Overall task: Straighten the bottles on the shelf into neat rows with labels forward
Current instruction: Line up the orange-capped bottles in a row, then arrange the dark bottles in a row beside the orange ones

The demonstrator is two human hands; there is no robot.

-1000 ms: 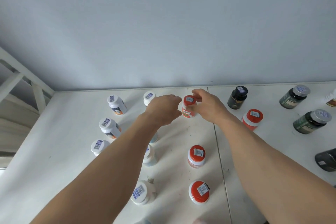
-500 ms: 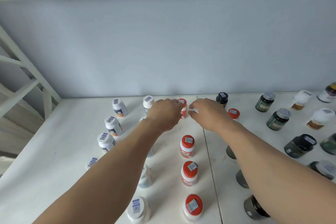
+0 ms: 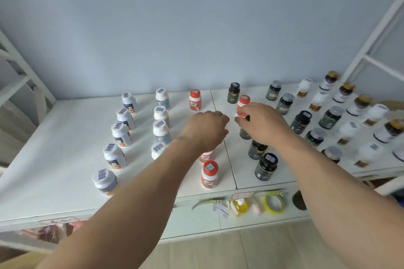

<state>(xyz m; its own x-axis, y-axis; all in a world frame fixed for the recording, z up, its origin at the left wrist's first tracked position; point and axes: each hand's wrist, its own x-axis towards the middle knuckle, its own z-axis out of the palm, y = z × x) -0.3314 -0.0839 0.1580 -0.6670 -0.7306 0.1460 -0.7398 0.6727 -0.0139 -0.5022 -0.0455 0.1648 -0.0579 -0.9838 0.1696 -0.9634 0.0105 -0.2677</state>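
Observation:
Many small bottles stand on a white shelf [image 3: 54, 148]. At the left are two columns of white-capped bottles [image 3: 119, 134] [image 3: 161, 131], then a column of red-capped bottles from the back one [image 3: 195, 100] to the front one [image 3: 209, 173]. My left hand [image 3: 207, 131] hovers over this column with curled fingers, hiding what is under its palm. A stray red-capped bottle [image 3: 243, 102] stands among the dark bottles [image 3: 266, 166], and my right hand [image 3: 262, 124] pinches its lower part. Under my right hand, another dark bottle is partly hidden.
Green, white and brown-capped bottles [image 3: 330, 117] fill the right half of the shelf. White frame posts rise at the left [image 3: 26, 76] and right [image 3: 371, 37], with a blue wall behind. A lower ledge holds a yellow bottle [image 3: 239, 204] and a tape roll [image 3: 274, 203].
Both hands have left the back red-capped bottle and drawn nearer. My right hand has shifted right onto the stray red-capped bottle. The view has pulled back and shows more shelf.

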